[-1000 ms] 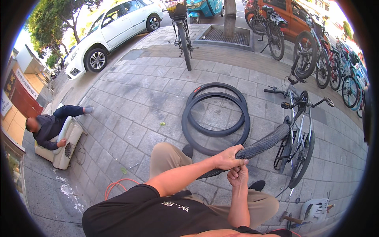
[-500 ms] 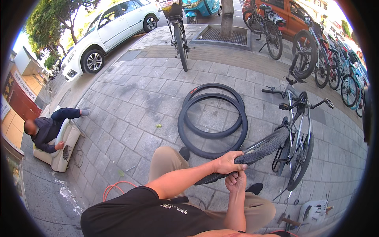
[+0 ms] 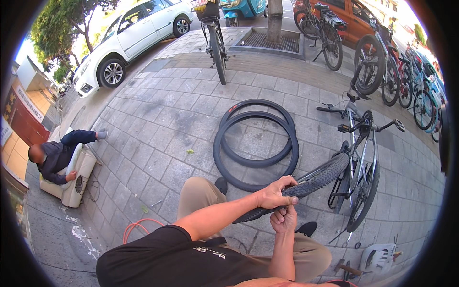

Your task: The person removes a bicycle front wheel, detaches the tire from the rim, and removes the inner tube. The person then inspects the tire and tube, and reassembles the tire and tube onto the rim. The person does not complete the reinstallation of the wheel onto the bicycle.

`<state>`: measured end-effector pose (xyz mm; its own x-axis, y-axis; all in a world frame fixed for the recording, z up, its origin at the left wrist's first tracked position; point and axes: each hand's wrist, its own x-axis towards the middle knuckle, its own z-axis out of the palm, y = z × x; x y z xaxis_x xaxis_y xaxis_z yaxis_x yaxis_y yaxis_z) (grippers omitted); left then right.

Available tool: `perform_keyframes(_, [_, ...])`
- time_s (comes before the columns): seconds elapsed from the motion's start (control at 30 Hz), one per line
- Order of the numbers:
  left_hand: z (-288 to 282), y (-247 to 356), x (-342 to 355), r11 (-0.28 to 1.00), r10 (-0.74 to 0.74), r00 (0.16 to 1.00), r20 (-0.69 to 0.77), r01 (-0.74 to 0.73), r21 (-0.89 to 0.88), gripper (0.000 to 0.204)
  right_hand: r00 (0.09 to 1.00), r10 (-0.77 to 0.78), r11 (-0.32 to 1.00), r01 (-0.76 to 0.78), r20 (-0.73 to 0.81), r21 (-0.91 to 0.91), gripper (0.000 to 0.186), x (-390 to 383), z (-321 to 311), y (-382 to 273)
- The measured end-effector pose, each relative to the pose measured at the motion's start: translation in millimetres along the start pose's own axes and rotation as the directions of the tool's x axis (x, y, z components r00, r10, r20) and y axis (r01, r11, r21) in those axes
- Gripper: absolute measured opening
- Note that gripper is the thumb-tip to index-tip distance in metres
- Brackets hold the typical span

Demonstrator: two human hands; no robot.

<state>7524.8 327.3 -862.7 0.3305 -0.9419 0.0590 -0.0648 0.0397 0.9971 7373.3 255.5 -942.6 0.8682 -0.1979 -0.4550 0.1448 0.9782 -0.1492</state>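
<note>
A bicycle wheel with a knobby black tire (image 3: pixel 318 184) is tilted in front of me, its near end low between my legs. My left hand (image 3: pixel 276 193) lies over the tire from above, fingers across the tread and thumb along the near side. Just below, my right hand (image 3: pixel 284 220) is closed, its curled fingertips at the tire's near edge under my left thumb. Whatever else may be in those fingers is hidden. Beyond the wheel is a grey bicycle (image 3: pixel 356 148); whether this wheel is attached to it I cannot tell.
Two loose black tires (image 3: pixel 292 167) lie overlapping on the paving ahead. At lower right are a white tool holder (image 3: pixel 377 258) and a hammer (image 3: pixel 348 269). An orange hose (image 3: pixel 136 225) curls at left. A person (image 3: pixel 55 160) sits on a beige seat. Parked bicycles (image 3: pixel 389 71) line the right.
My right hand has dropped slightly below the tire, and my left thumb now lies flatter along its side. The wheel has hardly moved; the whole view has shifted a little.
</note>
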Motion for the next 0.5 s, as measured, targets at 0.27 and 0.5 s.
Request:
perform_keyframes(0.27, [-2.7,4.3,-10.0,0.919,0.1,0.984,-0.146,-0.035,0.392,0.053,0.999,0.008,1.0,-0.008,-0.032,0.004,0.036,2.3,-1.9,3.3])
perform_keyframes(0.5, [1.8,13.5,-20.8,0.999,-0.028,0.96,-0.279,0.032,0.008,0.044,0.999,0.009,1.0,-0.01,-0.046,-0.012,0.034,5.6,-3.3,7.1])
